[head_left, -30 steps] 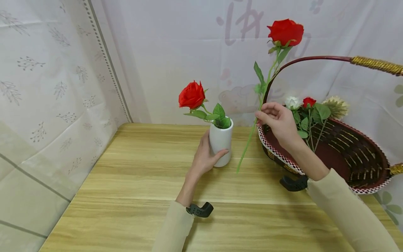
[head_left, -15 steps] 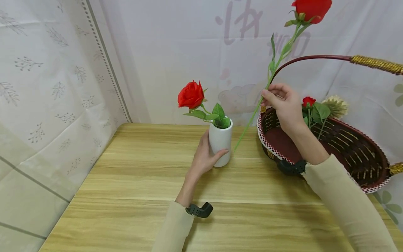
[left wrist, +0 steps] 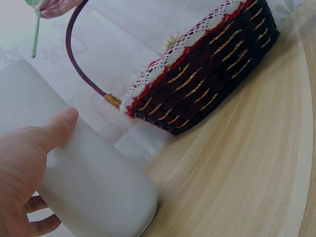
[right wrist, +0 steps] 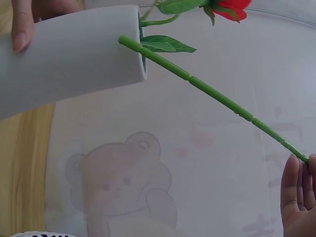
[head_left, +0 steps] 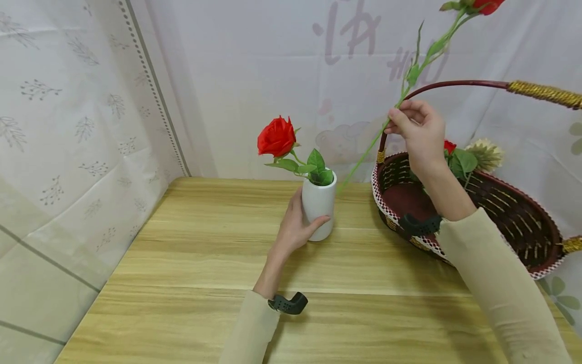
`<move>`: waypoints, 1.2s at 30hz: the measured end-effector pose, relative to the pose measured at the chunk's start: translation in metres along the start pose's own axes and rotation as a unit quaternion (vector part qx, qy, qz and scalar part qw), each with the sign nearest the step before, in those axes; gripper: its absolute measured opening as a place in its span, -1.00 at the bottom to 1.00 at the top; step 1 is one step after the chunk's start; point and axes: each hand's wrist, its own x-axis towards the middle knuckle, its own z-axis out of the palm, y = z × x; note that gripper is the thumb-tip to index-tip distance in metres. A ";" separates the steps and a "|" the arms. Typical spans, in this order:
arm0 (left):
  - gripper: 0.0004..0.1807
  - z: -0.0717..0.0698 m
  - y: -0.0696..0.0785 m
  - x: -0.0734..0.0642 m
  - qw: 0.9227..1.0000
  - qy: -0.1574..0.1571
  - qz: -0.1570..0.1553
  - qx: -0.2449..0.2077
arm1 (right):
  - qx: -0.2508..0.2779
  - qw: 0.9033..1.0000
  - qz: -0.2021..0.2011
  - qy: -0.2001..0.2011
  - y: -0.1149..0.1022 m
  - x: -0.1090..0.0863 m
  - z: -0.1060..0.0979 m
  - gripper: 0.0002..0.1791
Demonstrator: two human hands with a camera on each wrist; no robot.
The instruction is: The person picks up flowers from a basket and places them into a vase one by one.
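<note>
Two long-stemmed roses are seen at the work, one in each hand's charge. A white vase [head_left: 319,207] is held upright on the wooden table [head_left: 204,242] by the left hand [head_left: 294,225], its thumb and fingers curved round the lower wall. In the vase a red rose [head_left: 276,137] is set, its bloom leaned out to the left and its leaves spread at the mouth. By the right hand [head_left: 420,134] the green stem of a second rose [head_left: 413,76] is pinched between thumb and fingertips; its bloom is partly cut off by the top edge of the head view. The stem is slanted, its bare lower end kept outside the vase, near the mouth. Behind the right forearm a dark woven basket [head_left: 514,197] with lace trim is placed, in which a small red flower [head_left: 450,146] and a cream flower [head_left: 485,154] are held.
</note>
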 end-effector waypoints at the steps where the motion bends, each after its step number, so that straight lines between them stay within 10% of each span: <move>1: 0.13 0.000 0.000 0.000 1.000 0.000 -0.001 0.001 | -0.001 1.000 -0.002 0.003 0.000 0.002 0.001 -0.81; 17: 0.14 0.001 -0.001 0.000 1.000 -0.001 0.004 0.002 | 0.032 0.999 -0.012 0.038 -0.004 0.017 0.008 -0.81; 36: 0.13 -0.001 -0.002 0.001 1.000 -0.003 0.005 0.007 | -0.006 1.000 -0.014 -0.008 0.013 0.004 0.015 -0.85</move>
